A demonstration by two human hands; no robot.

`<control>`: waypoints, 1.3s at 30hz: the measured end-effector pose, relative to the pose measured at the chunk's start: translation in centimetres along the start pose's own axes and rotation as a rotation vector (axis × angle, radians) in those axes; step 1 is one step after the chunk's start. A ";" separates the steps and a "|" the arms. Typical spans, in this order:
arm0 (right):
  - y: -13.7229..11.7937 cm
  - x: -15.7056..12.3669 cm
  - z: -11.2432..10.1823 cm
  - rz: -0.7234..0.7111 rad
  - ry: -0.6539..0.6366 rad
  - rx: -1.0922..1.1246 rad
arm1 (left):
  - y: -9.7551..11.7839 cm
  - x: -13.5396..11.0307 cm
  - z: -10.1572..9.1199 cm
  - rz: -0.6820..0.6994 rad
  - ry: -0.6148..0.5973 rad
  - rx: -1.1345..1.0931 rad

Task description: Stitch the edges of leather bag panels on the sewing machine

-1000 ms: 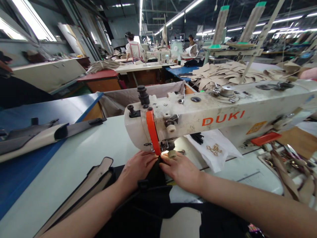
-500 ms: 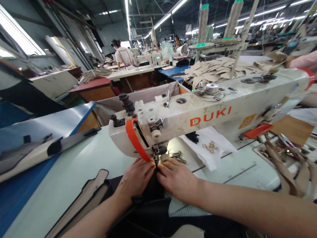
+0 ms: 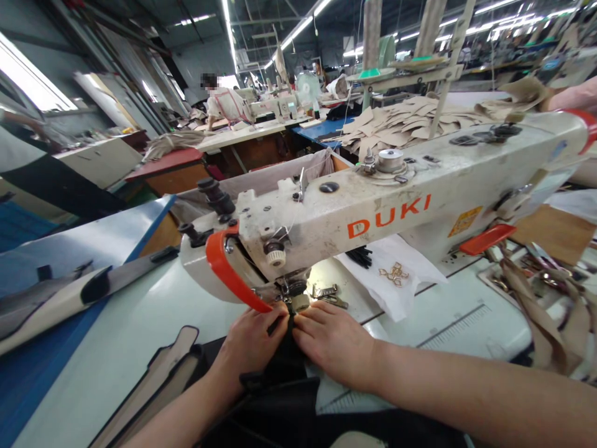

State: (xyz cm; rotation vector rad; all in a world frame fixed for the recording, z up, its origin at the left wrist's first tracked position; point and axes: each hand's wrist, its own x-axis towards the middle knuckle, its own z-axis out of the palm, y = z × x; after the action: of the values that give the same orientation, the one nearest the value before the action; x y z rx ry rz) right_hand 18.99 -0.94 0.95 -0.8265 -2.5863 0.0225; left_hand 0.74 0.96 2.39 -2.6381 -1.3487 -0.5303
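Note:
Both of my hands are at the needle end of a white sewing machine (image 3: 321, 205) with orange lettering. My left hand (image 3: 255, 339), fingers closed, pinches black fabric (image 3: 280, 404) just left of the presser foot. On the right side of the foot, my right hand (image 3: 333, 342) presses its bent fingers together on the same fabric. The fabric runs from the foot down toward my body, and a black buckle or strap piece (image 3: 252, 381) lies on it below my left wrist. My fingertips partly hide the stitching spot, which a lamp lights.
Beige pieces with black edging (image 3: 163, 367) lie on the table to the left. Gold metal rings (image 3: 394, 274) and black strips (image 3: 359, 256) rest on white paper under the machine arm. Beige straps (image 3: 550, 323) fill a tray at right. Another person (image 3: 228, 102) sits farther back.
The camera view has shifted slightly, so the machine appears larger and further left. Both hands stay at the presser foot with the black fabric; the black buckle piece appears slightly further left.

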 end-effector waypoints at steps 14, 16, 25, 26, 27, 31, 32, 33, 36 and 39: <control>0.0 -0.2 0.1 -0.027 -0.006 -0.011 | 0.2 0.2 -0.2 0.218 0.032 0.090; 0.0 -0.1 0.1 -0.030 -0.014 -0.012 | 0.2 0.2 -0.2 0.222 0.025 0.094; 0.1 -0.1 0.2 -0.039 -0.011 -0.011 | -0.1 0.1 0.0 0.239 0.042 0.095; 0.1 -0.1 0.3 -0.038 -0.012 -0.009 | -0.1 0.1 0.0 0.238 0.045 0.098; 0.1 -0.1 0.3 -0.037 -0.011 -0.008 | -0.1 0.2 0.0 0.245 0.052 0.104; 0.1 -0.1 0.3 -0.041 -0.011 -0.001 | 0.2 0.2 -0.1 0.326 0.068 0.179; 0.1 -0.1 0.2 -0.040 -0.009 0.000 | 0.2 0.2 -0.1 0.341 0.063 0.192; 0.1 -0.1 0.2 -0.037 -0.008 0.001 | 0.2 0.2 -0.2 0.338 0.056 0.193; 0.2 0.0 0.0 -0.026 -0.003 -0.003 | 0.2 0.1 -0.1 0.248 0.033 0.136; 0.2 0.2 -0.2 -0.032 -0.009 -0.013 | 0.1 0.0 0.1 0.214 0.020 0.105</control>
State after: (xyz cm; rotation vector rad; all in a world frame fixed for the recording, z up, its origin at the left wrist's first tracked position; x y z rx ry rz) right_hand 19.01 -0.67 1.20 -0.7906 -2.6104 0.0002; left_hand 0.88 0.94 2.30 -2.6400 -1.0408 -0.4431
